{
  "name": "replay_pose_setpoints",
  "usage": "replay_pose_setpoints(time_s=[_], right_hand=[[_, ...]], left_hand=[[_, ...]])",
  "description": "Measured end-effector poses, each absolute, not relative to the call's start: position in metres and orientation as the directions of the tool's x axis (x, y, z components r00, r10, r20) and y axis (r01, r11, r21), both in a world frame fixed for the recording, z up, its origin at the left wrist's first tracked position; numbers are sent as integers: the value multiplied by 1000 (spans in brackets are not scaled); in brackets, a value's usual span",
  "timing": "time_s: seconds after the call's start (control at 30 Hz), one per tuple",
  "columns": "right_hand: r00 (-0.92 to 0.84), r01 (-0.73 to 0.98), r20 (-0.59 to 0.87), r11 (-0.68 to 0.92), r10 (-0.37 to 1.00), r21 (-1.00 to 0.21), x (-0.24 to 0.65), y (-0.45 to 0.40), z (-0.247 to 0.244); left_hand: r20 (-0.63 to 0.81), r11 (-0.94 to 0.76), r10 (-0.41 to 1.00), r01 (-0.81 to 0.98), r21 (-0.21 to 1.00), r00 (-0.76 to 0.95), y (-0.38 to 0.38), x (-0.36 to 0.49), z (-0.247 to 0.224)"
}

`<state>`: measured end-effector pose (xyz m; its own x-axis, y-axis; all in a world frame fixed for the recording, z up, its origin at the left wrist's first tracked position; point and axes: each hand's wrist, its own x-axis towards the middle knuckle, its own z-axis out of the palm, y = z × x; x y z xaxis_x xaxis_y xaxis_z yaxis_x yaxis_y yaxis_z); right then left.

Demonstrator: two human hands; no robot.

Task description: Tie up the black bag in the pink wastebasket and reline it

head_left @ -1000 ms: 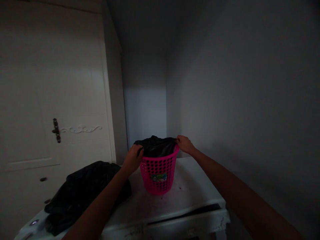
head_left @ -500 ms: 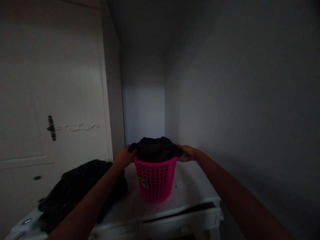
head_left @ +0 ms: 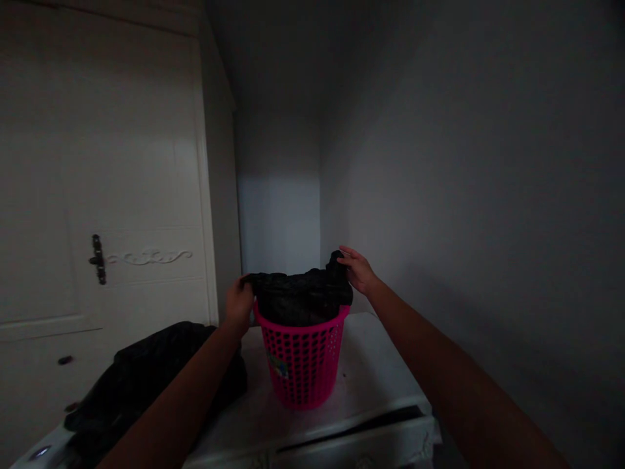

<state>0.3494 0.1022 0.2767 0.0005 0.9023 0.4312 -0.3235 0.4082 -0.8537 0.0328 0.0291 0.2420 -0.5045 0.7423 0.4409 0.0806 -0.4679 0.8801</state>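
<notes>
A pink perforated plastic basket stands upright on a white dresser top. A black plastic bag sits in its mouth and rises above the rim. At the left side of the rim, my left hand grips the bag's edge between thumb and fingers. My right hand pinches a gathered corner of the bag above the rim on the right, some fingers stretched out. The inside of the basket is hidden by the bag.
Left of the basket lies a dark heap of black material, partly behind my left forearm. A dresser drawer stands slightly ajar at the front. A white wardrobe rises at left, and a grey wall runs along the right.
My right hand has risen from the basket's right rim, pulling the bag's corner upward. My left hand keeps its hold on the left edge, and the bag's near side now stands up more.
</notes>
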Motion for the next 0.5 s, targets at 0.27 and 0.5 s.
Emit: replay_pose_setpoints(time_s=[0.27, 0.5], right_hand=[[70, -332, 570, 558, 818, -760, 336, 95, 292], [70, -114, 536, 540, 842, -834, 353, 92, 312]], left_hand=[[190, -381, 881, -410, 829, -434, 26, 29, 263], [91, -305, 943, -718, 626, -321, 9, 33, 288]])
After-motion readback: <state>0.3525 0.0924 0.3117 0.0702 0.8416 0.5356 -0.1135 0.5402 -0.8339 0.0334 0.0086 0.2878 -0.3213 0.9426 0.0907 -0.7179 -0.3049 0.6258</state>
